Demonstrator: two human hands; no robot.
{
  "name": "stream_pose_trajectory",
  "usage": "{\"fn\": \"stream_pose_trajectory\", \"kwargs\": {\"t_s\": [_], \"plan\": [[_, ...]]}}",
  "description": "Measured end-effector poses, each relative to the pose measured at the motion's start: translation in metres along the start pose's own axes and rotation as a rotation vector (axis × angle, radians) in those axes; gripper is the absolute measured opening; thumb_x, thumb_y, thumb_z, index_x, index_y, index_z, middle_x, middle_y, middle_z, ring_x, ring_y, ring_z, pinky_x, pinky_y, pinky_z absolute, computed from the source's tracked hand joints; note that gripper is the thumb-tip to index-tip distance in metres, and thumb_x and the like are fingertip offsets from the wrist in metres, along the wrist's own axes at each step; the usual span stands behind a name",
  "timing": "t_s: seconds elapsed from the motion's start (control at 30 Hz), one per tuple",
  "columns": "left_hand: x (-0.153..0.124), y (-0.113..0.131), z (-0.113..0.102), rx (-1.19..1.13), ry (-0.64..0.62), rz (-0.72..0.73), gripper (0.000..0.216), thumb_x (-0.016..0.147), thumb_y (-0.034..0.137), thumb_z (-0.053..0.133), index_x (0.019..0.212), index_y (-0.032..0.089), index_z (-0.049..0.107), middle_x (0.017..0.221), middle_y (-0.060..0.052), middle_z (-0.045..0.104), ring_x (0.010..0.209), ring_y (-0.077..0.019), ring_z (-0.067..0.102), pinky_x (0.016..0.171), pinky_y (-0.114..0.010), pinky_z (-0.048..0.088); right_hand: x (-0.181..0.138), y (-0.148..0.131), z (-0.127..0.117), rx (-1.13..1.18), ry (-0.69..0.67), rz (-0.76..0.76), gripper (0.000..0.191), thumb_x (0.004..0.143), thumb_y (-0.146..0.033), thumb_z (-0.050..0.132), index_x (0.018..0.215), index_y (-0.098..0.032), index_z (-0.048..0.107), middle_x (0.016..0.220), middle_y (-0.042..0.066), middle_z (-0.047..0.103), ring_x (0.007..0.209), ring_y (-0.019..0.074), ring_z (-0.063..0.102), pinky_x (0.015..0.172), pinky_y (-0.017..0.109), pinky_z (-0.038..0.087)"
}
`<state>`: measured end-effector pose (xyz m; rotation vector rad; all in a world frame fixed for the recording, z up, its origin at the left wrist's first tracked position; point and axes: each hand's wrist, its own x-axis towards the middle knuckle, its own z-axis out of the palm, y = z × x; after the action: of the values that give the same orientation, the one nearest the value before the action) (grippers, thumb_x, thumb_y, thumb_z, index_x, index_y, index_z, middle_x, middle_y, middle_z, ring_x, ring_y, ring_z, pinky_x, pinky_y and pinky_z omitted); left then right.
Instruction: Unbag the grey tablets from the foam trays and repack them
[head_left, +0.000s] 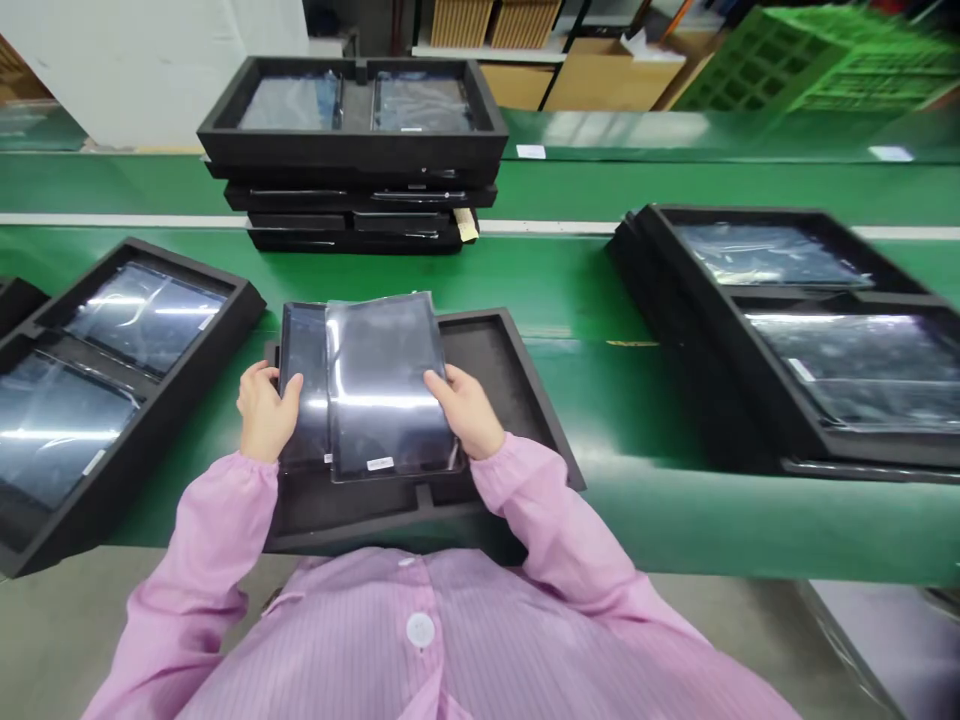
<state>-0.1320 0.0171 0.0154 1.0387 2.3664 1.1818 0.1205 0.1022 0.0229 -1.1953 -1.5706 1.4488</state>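
Two dark glossy flat screen panels in clear film overlap in front of me, above a black foam tray [517, 400]. My right hand [469, 410] grips the right edge of the upper screen panel [390, 370], thumb on its face. Partly covered by it, the other screen panel [304, 350] is held at its left edge by my left hand [266, 405], thumb on the front and fingers bent around the side. Small white labels show near the panels' lower edges. The tray's right compartment is bare, while the panels hide much of its left side.
A stack of black foam trays [352, 150] stands behind on the green conveyor belt [555, 280]. Another tray with two panels [135, 370] lies at left, and a tilted tray stack [795, 330] at right. A green crate [787, 70] sits beyond.
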Motion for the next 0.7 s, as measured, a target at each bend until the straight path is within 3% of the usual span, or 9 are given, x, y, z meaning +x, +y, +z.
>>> {"fn": "stream_pose_trajectory", "kwargs": {"t_s": [0.07, 0.17, 0.27, 0.33, 0.43, 0.53, 0.6, 0.7], "plan": [[0.0, 0.003, -0.001, -0.114, -0.032, -0.063, 0.033, 0.075, 0.043, 0.06, 0.092, 0.018, 0.05, 0.116, -0.015, 0.058, 0.121, -0.0311, 0.05, 0.107, -0.05, 0.034, 0.005, 0.007, 0.019, -0.06, -0.009, -0.002, 0.043, 0.088, -0.054, 0.041, 0.093, -0.014, 0.056, 0.086, 0.007, 0.067, 0.078, 0.0183, 0.061, 0.067, 0.029, 0.049], [0.002, 0.008, -0.003, -0.229, -0.106, -0.133, 0.041, 0.078, 0.055, 0.053, 0.09, 0.016, 0.054, 0.087, -0.01, 0.064, 0.089, -0.0285, 0.065, 0.08, -0.043, 0.053, 0.013, 0.012, 0.037, -0.193, -0.018, -0.013, 0.039, 0.092, -0.049, 0.036, 0.095, -0.015, 0.055, 0.093, 0.009, 0.068, 0.082, 0.0185, 0.062, 0.071, 0.029, 0.049], [-0.001, 0.015, -0.001, -0.431, -0.249, -0.263, 0.05, 0.072, 0.059, 0.063, 0.089, 0.013, 0.06, 0.076, -0.01, 0.066, 0.069, -0.026, 0.066, 0.061, -0.037, 0.054, 0.02, 0.007, 0.043, -0.392, -0.06, -0.029, 0.032, 0.09, -0.047, 0.046, 0.081, -0.017, 0.055, 0.087, 0.01, 0.068, 0.084, 0.0223, 0.063, 0.075, 0.031, 0.047], [-0.008, 0.018, 0.002, -0.491, -0.264, -0.286, 0.049, 0.066, 0.053, 0.074, 0.092, 0.012, 0.064, 0.082, -0.012, 0.069, 0.073, -0.0268, 0.067, 0.065, -0.037, 0.055, 0.025, -0.001, 0.041, -0.52, -0.089, -0.046, 0.035, 0.087, -0.049, 0.054, 0.07, -0.018, 0.052, 0.078, 0.011, 0.067, 0.081, 0.0263, 0.064, 0.075, 0.035, 0.046], [-0.017, 0.018, 0.009, -0.449, -0.155, -0.146, 0.045, 0.068, 0.046, 0.077, 0.098, 0.015, 0.067, 0.1, -0.012, 0.071, 0.092, -0.0282, 0.068, 0.084, -0.04, 0.055, 0.027, -0.018, 0.033, -0.684, -0.079, -0.082, 0.046, 0.082, -0.06, 0.057, 0.063, -0.019, 0.049, 0.072, 0.013, 0.065, 0.081, 0.0309, 0.065, 0.075, 0.038, 0.044], [-0.018, 0.014, 0.015, -0.425, -0.046, 0.091, 0.047, 0.074, 0.048, 0.071, 0.108, 0.015, 0.064, 0.104, -0.012, 0.071, 0.096, -0.0274, 0.068, 0.087, -0.041, 0.056, 0.025, -0.039, 0.017, -0.813, 0.081, -0.141, 0.056, 0.074, -0.074, 0.057, 0.066, -0.019, 0.052, 0.071, 0.011, 0.065, 0.081, 0.0298, 0.065, 0.075, 0.037, 0.046], [-0.012, 0.012, 0.018, -0.326, -0.014, 0.341, 0.042, 0.08, 0.049, 0.064, 0.103, 0.014, 0.064, 0.094, -0.012, 0.072, 0.086, -0.0265, 0.07, 0.079, -0.042, 0.059, 0.022, -0.05, 0.007, -0.635, 0.154, -0.258, 0.058, 0.068, -0.075, 0.062, 0.084, -0.019, 0.058, 0.08, 0.008, 0.068, 0.082, 0.0266, 0.066, 0.077, 0.036, 0.048], [0.0, 0.013, 0.021, -0.15, -0.081, 0.634, 0.035, 0.083, 0.051, 0.056, 0.079, 0.017, 0.066, 0.069, -0.008, 0.068, 0.068, -0.025, 0.067, 0.069, -0.044, 0.059, 0.016, -0.055, -0.001, -0.131, 0.019, -0.462, 0.065, 0.064, -0.073, 0.066, 0.103, -0.02, 0.059, 0.094, 0.008, 0.069, 0.084, 0.0247, 0.067, 0.077, 0.039, 0.053]]}}
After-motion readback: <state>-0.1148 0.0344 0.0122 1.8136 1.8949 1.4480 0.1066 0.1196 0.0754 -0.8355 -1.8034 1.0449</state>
